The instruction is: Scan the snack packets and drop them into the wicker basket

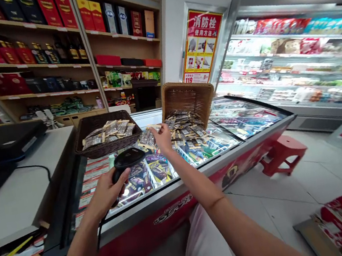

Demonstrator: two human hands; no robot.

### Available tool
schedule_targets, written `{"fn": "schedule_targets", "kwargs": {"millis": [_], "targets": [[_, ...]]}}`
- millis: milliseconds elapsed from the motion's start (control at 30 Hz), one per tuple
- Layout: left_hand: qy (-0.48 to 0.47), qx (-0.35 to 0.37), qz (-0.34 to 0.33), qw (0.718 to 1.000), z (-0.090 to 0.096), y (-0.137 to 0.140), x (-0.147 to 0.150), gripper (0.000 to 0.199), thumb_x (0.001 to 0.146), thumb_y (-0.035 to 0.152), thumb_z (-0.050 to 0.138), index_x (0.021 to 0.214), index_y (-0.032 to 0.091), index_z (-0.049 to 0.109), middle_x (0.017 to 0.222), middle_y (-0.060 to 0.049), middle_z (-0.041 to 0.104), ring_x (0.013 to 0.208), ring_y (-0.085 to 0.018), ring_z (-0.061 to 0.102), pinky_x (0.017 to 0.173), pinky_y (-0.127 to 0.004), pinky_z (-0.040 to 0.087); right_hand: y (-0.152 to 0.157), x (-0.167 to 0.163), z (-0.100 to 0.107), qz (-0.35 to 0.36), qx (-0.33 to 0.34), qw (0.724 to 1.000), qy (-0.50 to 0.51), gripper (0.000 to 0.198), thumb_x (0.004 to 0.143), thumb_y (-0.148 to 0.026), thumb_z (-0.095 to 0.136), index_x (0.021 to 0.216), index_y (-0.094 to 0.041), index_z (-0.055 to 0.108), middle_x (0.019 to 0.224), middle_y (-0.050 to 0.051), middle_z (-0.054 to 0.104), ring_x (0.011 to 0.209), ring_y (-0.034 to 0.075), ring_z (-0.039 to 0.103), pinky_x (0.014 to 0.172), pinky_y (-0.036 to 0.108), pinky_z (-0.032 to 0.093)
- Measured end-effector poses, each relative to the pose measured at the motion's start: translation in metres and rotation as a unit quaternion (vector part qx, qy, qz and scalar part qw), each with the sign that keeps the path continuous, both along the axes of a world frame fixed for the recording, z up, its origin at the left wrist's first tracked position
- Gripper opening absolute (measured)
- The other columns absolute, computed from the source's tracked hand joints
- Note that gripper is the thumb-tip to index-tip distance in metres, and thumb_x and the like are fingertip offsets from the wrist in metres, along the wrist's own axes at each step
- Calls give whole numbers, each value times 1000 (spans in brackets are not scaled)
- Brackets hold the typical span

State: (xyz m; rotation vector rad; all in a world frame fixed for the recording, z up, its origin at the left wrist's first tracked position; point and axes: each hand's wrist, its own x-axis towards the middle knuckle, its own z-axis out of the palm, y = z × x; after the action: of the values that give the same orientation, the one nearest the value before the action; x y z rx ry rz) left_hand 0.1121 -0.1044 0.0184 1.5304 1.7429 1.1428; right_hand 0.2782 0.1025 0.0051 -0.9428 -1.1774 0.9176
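My left hand [111, 189] is wrapped round the handle of a black barcode scanner [129, 157], whose head points to the right above the freezer's glass top. Between the thumb and fingers of my right hand [163, 139] is a small packet [147, 137] with dark contents and a pale edge. To the left, a dark brown wicker basket [110, 147] holds several similar packets [116, 128]. A lighter wicker basket [187, 96] lies tipped on its side, and a heap of packets [186, 128] spills from it onto the glass beside my right hand.
The glass-topped chest freezer [173, 191] runs away to the right, with wrapped goods under the glass. A grey counter [45, 162] stands at left. On the floor is a red stool [284, 152]. Shelves of boxes [49, 9] and a lit refrigerated display [294, 51] line the back.
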Motion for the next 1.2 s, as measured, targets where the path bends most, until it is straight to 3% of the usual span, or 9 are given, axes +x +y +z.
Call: {"fn": "schedule_targets", "kwargs": {"millis": [267,500,833,1033,1200], "targets": [[30,-1,-62,998,11,9,59,55,84,78,58,75,24,57,47,3,55,43,-16,51,43,-26,36,-17,57,-19,-58,-35,997,48,42,85,-49,75,109,-24,51,84,-3,58,71,14,54,62,23,47],[50,-12,-67,996,9,16,64,54,88,77,56,84,23,59,49,5,54,45,-17,53,44,-26,36,-22,71,-26,-79,-34,994,68,39,88,-46,74,106,-22,50,82,-4,55,66,11,50,62,23,44],[80,-25,-50,995,5,27,69,59,85,82,51,73,25,52,49,1,58,45,-18,55,46,-28,41,-20,78,-37,-109,-36,991,73,36,86,-45,73,102,-24,49,77,-6,50,67,12,49,63,24,42],[62,-40,-50,996,-1,32,62,63,77,88,53,75,25,57,46,1,58,44,-20,56,44,-28,40,6,101,-51,-156,-47,984,65,41,90,-44,70,119,-24,49,84,-2,60,69,16,58,64,26,49],[37,-44,-8,998,-2,30,42,68,70,93,55,69,25,57,48,1,57,44,-18,53,43,-28,40,51,162,-33,-287,-98,953,-1,35,95,-38,62,124,-21,52,107,12,68,93,25,70,75,33,55]]}}
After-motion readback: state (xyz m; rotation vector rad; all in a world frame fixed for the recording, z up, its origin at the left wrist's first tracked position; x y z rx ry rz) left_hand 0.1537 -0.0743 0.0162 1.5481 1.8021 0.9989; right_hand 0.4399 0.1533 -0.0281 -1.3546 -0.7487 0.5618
